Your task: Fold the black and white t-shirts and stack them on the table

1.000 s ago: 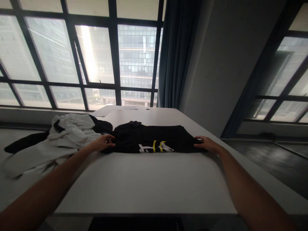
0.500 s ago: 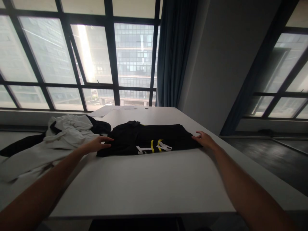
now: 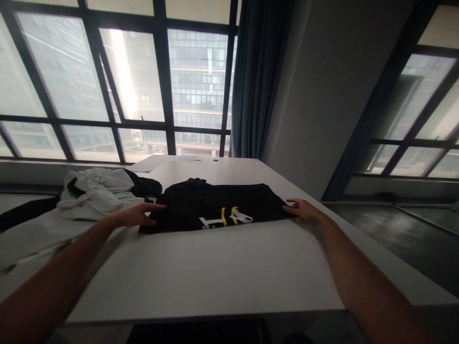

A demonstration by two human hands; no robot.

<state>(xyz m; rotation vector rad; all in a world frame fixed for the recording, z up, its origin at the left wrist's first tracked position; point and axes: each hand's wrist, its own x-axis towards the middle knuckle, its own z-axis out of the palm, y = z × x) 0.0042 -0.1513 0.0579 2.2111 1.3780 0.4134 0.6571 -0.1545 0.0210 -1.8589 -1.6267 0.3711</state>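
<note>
A black T-shirt (image 3: 222, 200) with white lettering and yellow stripes lies folded into a long, low shape across the white table. At its left end, my left hand (image 3: 134, 215) touches the cloth with forefinger and thumb spread apart. My right hand (image 3: 303, 210) is at the opposite end, its thumb and fingertips closed on the edge of the shirt. Raised, bunched cloth shows at the shirt's far left part. The undersides of the fingers are hidden.
Left of the shirt sits a heap of light grey clothing (image 3: 96, 196), with a dark garment (image 3: 148, 186) beside it. Sheets of paper (image 3: 148, 163) lie at the far end of the white table (image 3: 215, 272). Windows, a blue curtain (image 3: 253, 86) and a pillar stand beyond.
The view has shifted slightly. My right hand's fingers have drawn closer together at the shirt's edge; my left hand stays at the other end. The shirt lies nearly as before.
</note>
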